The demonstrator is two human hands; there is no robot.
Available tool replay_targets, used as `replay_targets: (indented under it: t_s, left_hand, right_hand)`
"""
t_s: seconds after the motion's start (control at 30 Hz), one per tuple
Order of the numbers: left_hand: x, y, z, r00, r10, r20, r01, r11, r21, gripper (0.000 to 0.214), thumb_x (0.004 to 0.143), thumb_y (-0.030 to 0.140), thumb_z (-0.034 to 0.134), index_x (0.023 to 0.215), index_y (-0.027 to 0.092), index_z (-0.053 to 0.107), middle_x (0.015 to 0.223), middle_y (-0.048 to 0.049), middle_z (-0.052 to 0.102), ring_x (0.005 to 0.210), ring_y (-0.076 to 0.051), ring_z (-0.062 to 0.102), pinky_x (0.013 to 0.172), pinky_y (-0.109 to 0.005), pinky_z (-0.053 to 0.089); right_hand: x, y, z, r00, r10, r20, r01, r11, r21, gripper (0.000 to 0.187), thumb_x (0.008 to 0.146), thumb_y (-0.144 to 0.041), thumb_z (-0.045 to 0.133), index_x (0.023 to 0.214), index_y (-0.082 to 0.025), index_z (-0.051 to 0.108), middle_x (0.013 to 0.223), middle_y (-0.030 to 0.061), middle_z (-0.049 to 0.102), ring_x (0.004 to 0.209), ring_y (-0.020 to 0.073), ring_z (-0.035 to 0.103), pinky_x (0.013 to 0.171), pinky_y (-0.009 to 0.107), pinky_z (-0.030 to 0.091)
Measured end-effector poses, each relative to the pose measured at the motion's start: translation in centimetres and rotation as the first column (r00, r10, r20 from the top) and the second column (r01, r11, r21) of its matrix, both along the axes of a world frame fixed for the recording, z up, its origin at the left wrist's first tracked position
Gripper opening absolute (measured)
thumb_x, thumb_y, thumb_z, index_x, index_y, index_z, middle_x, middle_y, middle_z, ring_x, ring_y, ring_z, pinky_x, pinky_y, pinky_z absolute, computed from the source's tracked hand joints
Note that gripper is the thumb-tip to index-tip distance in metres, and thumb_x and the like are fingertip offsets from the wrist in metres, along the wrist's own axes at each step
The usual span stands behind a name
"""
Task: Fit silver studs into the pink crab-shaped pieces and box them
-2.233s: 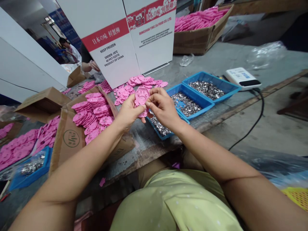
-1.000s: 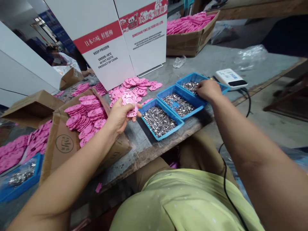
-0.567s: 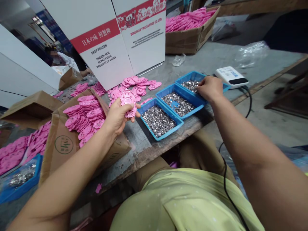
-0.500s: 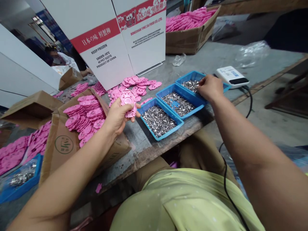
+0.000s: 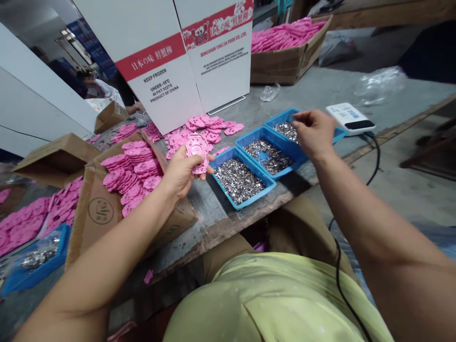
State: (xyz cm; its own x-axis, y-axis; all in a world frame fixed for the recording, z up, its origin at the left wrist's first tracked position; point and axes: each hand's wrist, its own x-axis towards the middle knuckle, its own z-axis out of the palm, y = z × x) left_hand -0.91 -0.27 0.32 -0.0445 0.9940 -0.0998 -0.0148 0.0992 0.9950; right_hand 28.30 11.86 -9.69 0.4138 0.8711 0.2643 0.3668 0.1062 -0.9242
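My left hand (image 5: 183, 172) grips a pink plastic piece (image 5: 196, 151) with a scalloped outline, thumb on its face and fingers behind it. Over the farthest blue tray, my right hand (image 5: 315, 133) is closed in a pinch; whatever its fingertips hold is too small to make out. That far tray (image 5: 280, 116) contains small shiny metal parts (image 5: 288, 130). Beside it stand a middle blue tray (image 5: 245, 137), its bottom partly showing, and a nearer blue tray (image 5: 237, 206) full of similar metal bits. Loose pink pieces (image 5: 206, 124) lie behind the trays.
An open cardboard box (image 5: 80, 209) of stacked pink pieces stands at left. White cartons (image 5: 221, 80) rise behind, with another box of pink pieces (image 5: 281, 61) beyond. A white device (image 5: 347, 116) with a black cable sits right. Another person (image 5: 103, 90) is at far left.
My right hand has lifted slightly out of the far tray, its fingers pinched. My left hand still holds the pink piece. The whole view has shifted a little.
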Motion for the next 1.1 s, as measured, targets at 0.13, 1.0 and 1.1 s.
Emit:
replay_targets:
  t_s: [0.13, 1.0, 1.1]
  left_hand:
    - [-0.2, 0.1, -0.3, 0.999, -0.028, -0.016, 0.028, 0.999, 0.019, 0.048, 0.062, 0.013, 0.077, 0.103, 0.017, 0.051, 0.085, -0.0044, 0.074, 0.055, -0.016, 0.07, 0.041, -0.022, 0.045]
    - [0.5, -0.3, -0.5, 0.988, 0.092, -0.125, -0.073, 0.986, 0.153, 0.061, 0.058, 0.012, 0.088, 0.107, 0.019, 0.052, 0.078, 0.0024, 0.067, 0.052, -0.012, 0.067, 0.041, -0.017, 0.037]
    - [0.4, -0.2, -0.5, 0.992, 0.067, -0.103, -0.053, 0.989, 0.138, 0.061, 0.057, 0.014, 0.088, 0.105, 0.02, 0.051, 0.078, 0.0024, 0.066, 0.054, -0.013, 0.067, 0.042, -0.018, 0.038]
  right_hand:
    - [-6.8, -4.6, 1.5, 0.79, 0.491, -0.368, -0.478, 0.868, 0.132, 0.018, 0.076, -0.016, 0.082, 0.088, -0.021, 0.069, 0.072, -0.0017, 0.065, 0.059, 0.0111, 0.05, 0.057, 0.029, 0.041]
    - [-15.1, -9.4, 2.7, 0.651, 0.675, -0.347, -0.631, 0.736, 0.246, 0.031, 0.086, -0.047, 0.075, 0.075, -0.023, 0.058, 0.069, -0.0016, 0.056, 0.071, 0.0146, 0.052, 0.063, 0.031, 0.042]
    - [-15.0, -9.2, 2.5, 0.666, 0.685, -0.295, -0.643, 0.728, 0.239, 0.03, 0.092, -0.043, 0.073, 0.076, -0.023, 0.056, 0.069, -0.003, 0.054, 0.069, 0.0137, 0.05, 0.066, 0.032, 0.042]
